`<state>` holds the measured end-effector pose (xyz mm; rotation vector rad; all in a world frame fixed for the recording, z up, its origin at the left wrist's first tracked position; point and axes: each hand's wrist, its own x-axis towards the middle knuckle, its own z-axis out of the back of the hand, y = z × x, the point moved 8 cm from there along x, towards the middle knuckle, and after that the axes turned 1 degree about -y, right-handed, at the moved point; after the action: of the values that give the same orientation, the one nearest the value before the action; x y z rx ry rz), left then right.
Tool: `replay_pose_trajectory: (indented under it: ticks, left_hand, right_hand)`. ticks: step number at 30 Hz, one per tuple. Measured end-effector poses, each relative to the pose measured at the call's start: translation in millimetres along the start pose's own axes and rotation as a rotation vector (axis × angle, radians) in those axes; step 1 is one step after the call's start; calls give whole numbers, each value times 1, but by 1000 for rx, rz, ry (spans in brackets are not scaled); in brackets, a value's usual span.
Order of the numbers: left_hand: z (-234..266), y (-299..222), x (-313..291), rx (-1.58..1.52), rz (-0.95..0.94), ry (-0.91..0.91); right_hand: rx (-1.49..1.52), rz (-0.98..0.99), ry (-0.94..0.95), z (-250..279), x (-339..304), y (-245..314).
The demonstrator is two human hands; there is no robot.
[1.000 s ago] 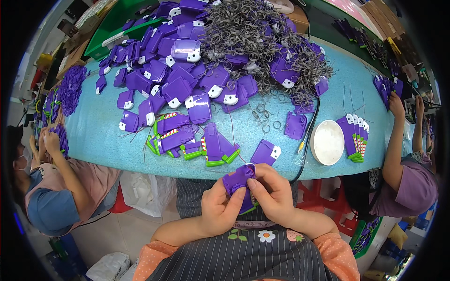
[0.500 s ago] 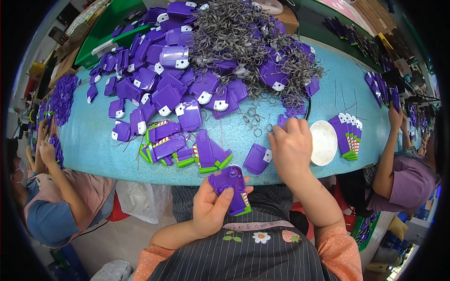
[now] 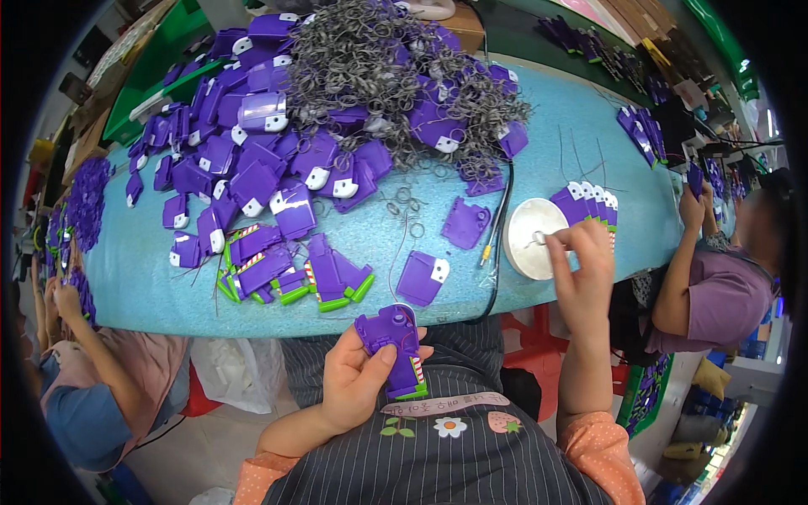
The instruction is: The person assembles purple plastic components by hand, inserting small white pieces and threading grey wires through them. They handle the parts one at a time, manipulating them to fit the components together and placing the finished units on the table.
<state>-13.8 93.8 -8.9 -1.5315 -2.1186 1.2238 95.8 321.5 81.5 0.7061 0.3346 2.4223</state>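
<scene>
My left hand [image 3: 358, 379] grips a purple plastic housing [image 3: 389, 330] close to my apron, thumb across its open inner side. This housing has a green end and a red-and-white striped edge, and a thin wire rises from its top. At the right, my right hand [image 3: 585, 273] reaches over a round white dish [image 3: 518, 252]. Its thumb and forefinger are pinched at a tiny pale piece, too small to name. Beyond the left hand, a purple cover [image 3: 421, 279] with a white corner lies on the blue table, with another purple shell [image 3: 465, 222] behind it.
A heap of purple covers [image 3: 257, 181] adjoins a pile of grey wire rings [image 3: 362, 76] at the back. Striped housings [image 3: 261, 261] lie left; a fanned stack [image 3: 581, 202] sits beyond the dish. A black cable [image 3: 500, 227] crosses the table. Co-workers sit on both sides.
My right hand has moved right, from beside the loose purple shell to over the white dish. My left hand still holds the housing. The whole view has shifted a little.
</scene>
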Motion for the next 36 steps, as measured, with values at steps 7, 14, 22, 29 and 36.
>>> replay_pose_trajectory:
  ticks: [7,14,22,29,36]
  left_hand:
    - [-7,4,3,7,78,49]
    - [-27,-7,11,-13,83,106]
    - [-27,-20,4,98,9,75]
    - [-30,-5,1,459,128,286]
    - [-39,-3,-8,349,67,509]
  right_hand:
    - [151,-104,-163,13,-12,-1]
    - [978,-125,123,-30,-33,65]
    - [1419,-318,450,-73,-60,90]
    - [1287,-411,584,-67,-63,69]
    - [1470,-503,1089,-81,-60,72]
